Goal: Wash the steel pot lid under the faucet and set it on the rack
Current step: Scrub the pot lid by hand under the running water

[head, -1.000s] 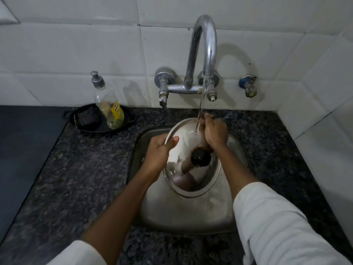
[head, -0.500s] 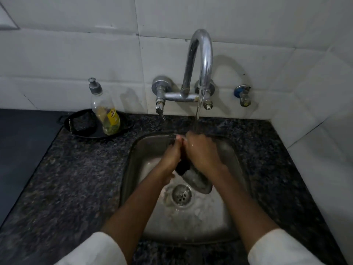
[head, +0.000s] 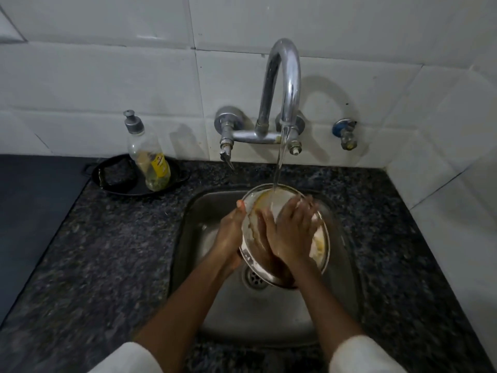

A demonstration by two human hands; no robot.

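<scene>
The round steel pot lid [head: 320, 244] is tilted over the steel sink [head: 269, 319], its hollow inner side facing me, with soapy, yellowish residue on it. Water runs from the curved chrome faucet [head: 285, 84] onto the lid's upper edge. My left hand [head: 231, 232] grips the lid's left rim, thumb over the edge. My right hand [head: 293, 230] lies flat with fingers spread on the lid's inner face and looks motion-blurred. The lid's knob is hidden on the far side. No rack is in view.
A dish-soap bottle [head: 149, 154] stands on a black tray [head: 118, 176] with a dark scrubber, at the back left of the speckled granite counter [head: 107, 251]. The sink drain [head: 254, 277] shows below the lid. A small tap [head: 345, 133] sits on the tiled wall.
The lid has been flipped: a second ago its knobbed outer side faced me, half a second ago it was edge-on between both hands, now its inner side faces me under the stream.
</scene>
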